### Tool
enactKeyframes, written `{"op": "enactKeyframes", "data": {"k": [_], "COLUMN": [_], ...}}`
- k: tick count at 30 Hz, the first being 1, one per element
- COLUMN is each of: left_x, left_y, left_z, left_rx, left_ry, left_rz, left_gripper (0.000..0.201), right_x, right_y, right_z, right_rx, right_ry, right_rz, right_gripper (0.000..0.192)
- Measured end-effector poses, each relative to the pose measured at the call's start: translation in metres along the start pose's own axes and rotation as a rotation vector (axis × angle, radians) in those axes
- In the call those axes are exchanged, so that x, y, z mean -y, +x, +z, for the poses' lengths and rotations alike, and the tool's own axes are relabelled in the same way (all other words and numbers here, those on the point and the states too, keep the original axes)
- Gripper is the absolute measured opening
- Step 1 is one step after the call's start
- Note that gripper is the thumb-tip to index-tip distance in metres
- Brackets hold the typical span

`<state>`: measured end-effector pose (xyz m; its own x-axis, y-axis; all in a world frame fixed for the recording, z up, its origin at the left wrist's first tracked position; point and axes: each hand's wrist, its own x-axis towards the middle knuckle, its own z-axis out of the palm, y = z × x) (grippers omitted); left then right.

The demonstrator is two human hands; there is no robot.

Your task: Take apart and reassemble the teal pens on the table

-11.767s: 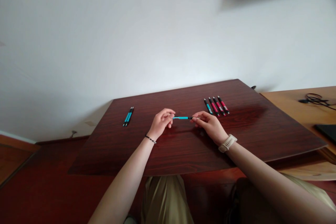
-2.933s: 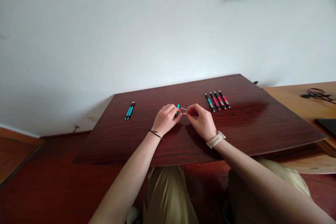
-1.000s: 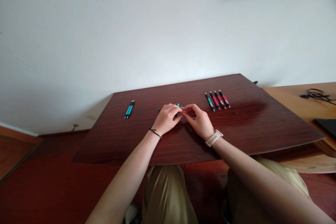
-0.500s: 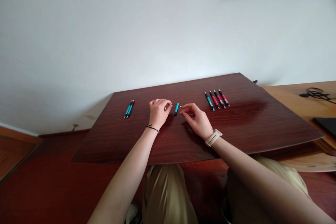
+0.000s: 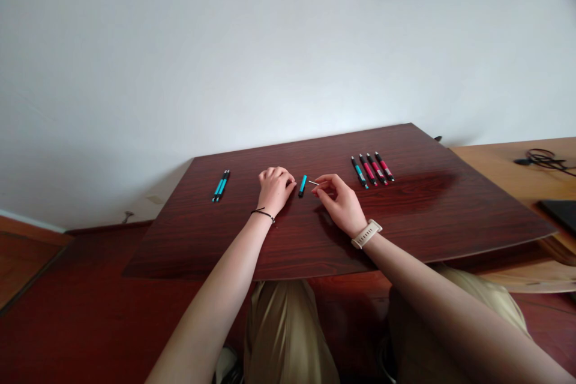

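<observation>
Your right hand (image 5: 338,204) pinches a thin pale stick (image 5: 314,182) (maybe the ink tube of a pen) between thumb and first finger, just above the dark table (image 5: 405,216). Your left hand (image 5: 275,188) is curled into a loose fist with its knuckles on the table. You can't see whether it holds a small part; the fingers hide the inside.

Between your two hands lies a short blue pen barrel (image 5: 303,185), flat on the wood, close to both hands but touching neither. The tip of the stick points toward it.

Far to your left lie two blue pens (image 5: 221,185), side by side. To your right lies a neat row of four pens (image 5: 372,169), one blue and three red, all whole as far as you can tell.

It looks like this pen is in pieces right now: barrel on the table, stick in your fingers. So one pen is mid-way, and four wait on the right.

Any spring or tip is too small to make out. Off to the right, a black cable (image 5: 542,159) on the lighter desk is cut off by the edge.
</observation>
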<state>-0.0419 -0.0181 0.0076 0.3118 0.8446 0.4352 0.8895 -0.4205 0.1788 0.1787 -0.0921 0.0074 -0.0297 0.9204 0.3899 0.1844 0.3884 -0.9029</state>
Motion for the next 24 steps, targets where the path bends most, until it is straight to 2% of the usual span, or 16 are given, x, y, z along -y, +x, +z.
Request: {"op": "enactKeyframes", "data": {"k": [14, 19, 24], "left_x": [0.006, 0.006, 0.003], "left_y": [-0.001, -0.003, -0.006], "left_z": [0.003, -0.003, -0.009], "left_rx": [0.001, -0.027, -0.067], "left_ry": [-0.041, -0.043, -0.050], "left_rz": [-0.044, -0.091, -0.106], "left_gripper": [0.009, 0.010, 0.010], "right_x": [-0.001, -0.001, -0.019], "right_y": [0.002, 0.015, 0.027], "right_z": [-0.003, -0.026, -0.056], "right_rx": [-0.025, -0.087, -0.023], "right_ry": [0.003, -0.056, -0.344], "right_rz": [0.002, -0.002, 0.023], "right_gripper": [0.020, 0.021, 0.025]}}
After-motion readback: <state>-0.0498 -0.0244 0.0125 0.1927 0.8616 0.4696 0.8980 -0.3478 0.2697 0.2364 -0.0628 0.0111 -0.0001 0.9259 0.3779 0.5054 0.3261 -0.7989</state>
